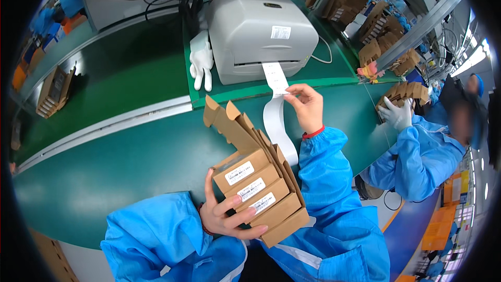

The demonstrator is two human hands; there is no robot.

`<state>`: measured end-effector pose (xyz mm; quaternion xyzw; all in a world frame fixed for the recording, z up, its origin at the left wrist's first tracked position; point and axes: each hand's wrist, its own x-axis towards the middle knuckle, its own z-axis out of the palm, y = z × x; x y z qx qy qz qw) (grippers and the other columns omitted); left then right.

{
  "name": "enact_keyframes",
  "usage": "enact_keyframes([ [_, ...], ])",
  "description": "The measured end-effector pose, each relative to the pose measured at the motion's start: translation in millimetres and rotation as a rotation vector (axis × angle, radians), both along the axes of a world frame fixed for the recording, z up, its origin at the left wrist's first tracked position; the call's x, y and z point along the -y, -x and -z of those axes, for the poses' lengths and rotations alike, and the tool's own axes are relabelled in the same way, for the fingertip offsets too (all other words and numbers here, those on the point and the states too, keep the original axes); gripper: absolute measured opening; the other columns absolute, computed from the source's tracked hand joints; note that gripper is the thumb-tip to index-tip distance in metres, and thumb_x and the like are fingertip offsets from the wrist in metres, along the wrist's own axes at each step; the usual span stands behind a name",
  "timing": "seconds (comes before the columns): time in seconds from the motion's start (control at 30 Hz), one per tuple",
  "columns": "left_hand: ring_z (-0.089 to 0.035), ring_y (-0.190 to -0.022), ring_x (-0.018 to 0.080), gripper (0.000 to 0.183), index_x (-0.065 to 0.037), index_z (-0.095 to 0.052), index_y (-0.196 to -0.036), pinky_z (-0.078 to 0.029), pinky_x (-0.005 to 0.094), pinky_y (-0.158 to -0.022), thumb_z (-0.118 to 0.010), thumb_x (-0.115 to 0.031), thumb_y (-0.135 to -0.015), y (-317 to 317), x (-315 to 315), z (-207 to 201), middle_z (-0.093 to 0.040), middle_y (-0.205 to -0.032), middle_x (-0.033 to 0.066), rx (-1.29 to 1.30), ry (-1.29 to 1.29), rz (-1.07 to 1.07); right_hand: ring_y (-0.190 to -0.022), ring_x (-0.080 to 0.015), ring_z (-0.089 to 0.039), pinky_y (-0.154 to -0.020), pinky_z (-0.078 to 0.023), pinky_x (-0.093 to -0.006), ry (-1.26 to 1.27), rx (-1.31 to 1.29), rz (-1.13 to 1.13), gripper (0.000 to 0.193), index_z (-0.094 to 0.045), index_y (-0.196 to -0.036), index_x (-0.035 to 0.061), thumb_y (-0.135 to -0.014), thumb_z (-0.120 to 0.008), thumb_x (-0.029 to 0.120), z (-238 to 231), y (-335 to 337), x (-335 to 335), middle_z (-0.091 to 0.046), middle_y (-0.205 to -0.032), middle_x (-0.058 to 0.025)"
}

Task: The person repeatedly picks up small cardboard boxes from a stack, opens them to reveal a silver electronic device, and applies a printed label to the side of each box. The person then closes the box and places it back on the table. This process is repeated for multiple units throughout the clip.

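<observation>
My left hand (pixel 229 216) is wrapped round a stack of several small brown cardboard boxes (pixel 271 193), tilted, with their flaps standing up at the far end. White labels (pixel 250 189) sit on the sides of three of the boxes; the nearest box shows none. My right hand (pixel 307 105) pinches the edge of a white label strip (pixel 275 77) just in front of the grey label printer (pixel 261 31). From the printer's slot the strip comes out and its longer tail curls down over the table's edge, passing behind the boxes.
A white glove (pixel 201 60) lies left of the printer. Further left, a bundle of flat brown boxes (pixel 55 91) rests on the green conveyor surface (pixel 120 68). At the right, a co-worker in blue with a white-gloved hand (pixel 397 115) holds more brown boxes (pixel 404 94). A metal post (pixel 422 26) slants up beyond.
</observation>
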<state>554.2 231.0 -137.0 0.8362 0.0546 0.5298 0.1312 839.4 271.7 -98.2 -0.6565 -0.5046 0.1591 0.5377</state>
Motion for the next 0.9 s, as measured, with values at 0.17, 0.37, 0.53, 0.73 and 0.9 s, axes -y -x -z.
enact_keyframes([
  [0.17,-0.028,-0.117,0.0217,0.036,-0.042,-0.044,-0.107,-0.022,0.0733,-0.086,-0.059,-0.036,-0.075,-2,-4,0,-0.037,-0.112,-0.0018,0.011,-0.011,0.005,-0.067,-0.0058,-0.049,-0.055,-0.039,-0.0187,-0.062,-0.041,0.093,0.012,-0.061,-0.08,-0.0001,-0.069,-0.062,-0.005,-18,16,-1,-0.059,-0.075,-0.0015],
  [0.37,-0.028,-0.118,0.0222,0.034,-0.041,-0.044,-0.107,-0.023,0.073,-0.085,-0.057,-0.039,-0.075,0,-6,4,-0.037,-0.114,-0.0012,0.001,-0.048,0.009,-0.066,-0.0075,-0.051,-0.054,-0.038,-0.02,-0.027,0.167,0.158,0.009,-0.062,-0.077,0.0026,-0.069,-0.061,-0.003,-20,29,4,-0.059,-0.076,-0.0026],
  [0.53,-0.028,-0.118,0.0229,0.035,-0.039,-0.044,-0.107,-0.023,0.073,-0.085,-0.057,-0.04,-0.075,-2,-6,5,-0.037,-0.114,-0.0008,0.028,-0.056,0.006,-0.065,-0.0084,-0.052,-0.055,-0.038,-0.021,-0.07,0.149,0.195,0.007,-0.061,-0.076,0.0011,-0.07,-0.061,-0.001,-19,28,21,-0.06,-0.073,-0.0026],
  [0.73,-0.028,-0.118,0.0229,0.036,-0.04,-0.043,-0.108,-0.023,0.0731,-0.085,-0.058,-0.039,-0.075,-2,-5,5,-0.037,-0.115,-0.0014,0.031,-0.049,0.014,-0.067,-0.01,-0.052,-0.058,-0.041,-0.0221,-0.072,0.306,0.225,0.007,-0.058,-0.079,-0.0001,-0.072,-0.059,-0.002,-24,32,48,-0.06,-0.075,-0.0042],
  [0.9,-0.029,-0.117,0.0229,0.038,-0.041,-0.043,-0.108,-0.023,0.0732,-0.085,-0.06,-0.038,-0.074,-5,-5,4,-0.037,-0.114,-0.002,0.044,-0.05,-0.005,-0.069,-0.0104,-0.052,-0.06,-0.041,-0.0223,-0.011,0.297,0.156,0.022,-0.059,-0.093,0.003,-0.073,-0.057,-0.004,-35,34,53,-0.059,-0.08,-0.0054],
])
